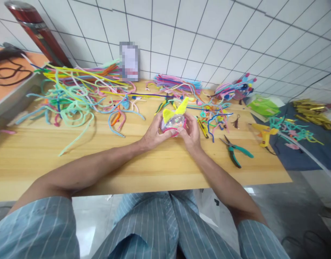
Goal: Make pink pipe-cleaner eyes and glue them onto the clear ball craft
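Both my hands wrap round a small clear, shiny ball-like craft piece (174, 122) in the middle of the table. Two fuzzy yellow ear-like shapes (181, 107) stand up from its top, and a pink strip runs along its lower front. My left hand (154, 132) grips its left side with the thumb at the front. On the right side, my right hand (191, 132) holds it the same way, both thumbs close together on the pink strip. Just behind lie green-and-black pliers (162, 105). Their handles are partly hidden by the piece.
Long-nose pliers with teal handles (232, 149) lie right of my hands. Beyond them rests a yellow glue gun (265, 135). Coloured pipe cleaners (73, 104) heap at the left, a bundle of them (176, 84) lies at the back, and cut pieces (212, 117) scatter near my right hand.
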Tool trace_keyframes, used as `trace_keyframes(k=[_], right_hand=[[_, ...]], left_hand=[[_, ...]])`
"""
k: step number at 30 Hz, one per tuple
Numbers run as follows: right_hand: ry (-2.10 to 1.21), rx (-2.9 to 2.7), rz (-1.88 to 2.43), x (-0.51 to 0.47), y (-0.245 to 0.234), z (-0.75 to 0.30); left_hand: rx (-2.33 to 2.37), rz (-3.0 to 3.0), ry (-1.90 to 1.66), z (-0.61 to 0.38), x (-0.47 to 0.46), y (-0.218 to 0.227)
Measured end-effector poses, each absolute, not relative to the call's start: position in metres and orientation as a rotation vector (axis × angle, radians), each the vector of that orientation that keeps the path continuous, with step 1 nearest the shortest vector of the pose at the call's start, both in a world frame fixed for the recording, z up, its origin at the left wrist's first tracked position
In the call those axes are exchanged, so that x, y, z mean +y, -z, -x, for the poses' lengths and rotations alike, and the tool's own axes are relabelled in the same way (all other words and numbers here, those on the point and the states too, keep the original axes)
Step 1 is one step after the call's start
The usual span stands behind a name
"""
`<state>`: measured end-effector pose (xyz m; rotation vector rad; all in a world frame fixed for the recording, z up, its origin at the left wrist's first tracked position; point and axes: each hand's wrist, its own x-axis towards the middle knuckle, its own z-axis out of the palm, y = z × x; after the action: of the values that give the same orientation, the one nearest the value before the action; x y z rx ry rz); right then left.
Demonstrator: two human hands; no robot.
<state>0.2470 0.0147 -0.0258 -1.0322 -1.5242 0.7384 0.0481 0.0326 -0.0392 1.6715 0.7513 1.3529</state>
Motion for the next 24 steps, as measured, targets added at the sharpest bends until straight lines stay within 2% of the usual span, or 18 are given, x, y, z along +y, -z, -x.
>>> trace_keyframes(k=[7, 16, 24], right_hand=[[-0.703, -1.54, 1.011, 0.008, 0.023, -0.245], [-0.49, -1.604, 0.98, -0.003, 0.011, -0.241], [-0.39, -1.624, 0.96, -0.003, 0.011, -0.241]], left_hand=[[0.731, -1.73, -1.336, -0.043, 0.03, 0.035], [0.705, -1.769, -1.258, -0.039, 0.029, 0.022], [0.653, -1.676, -1.217, -0.039, 0.026, 0.027]])
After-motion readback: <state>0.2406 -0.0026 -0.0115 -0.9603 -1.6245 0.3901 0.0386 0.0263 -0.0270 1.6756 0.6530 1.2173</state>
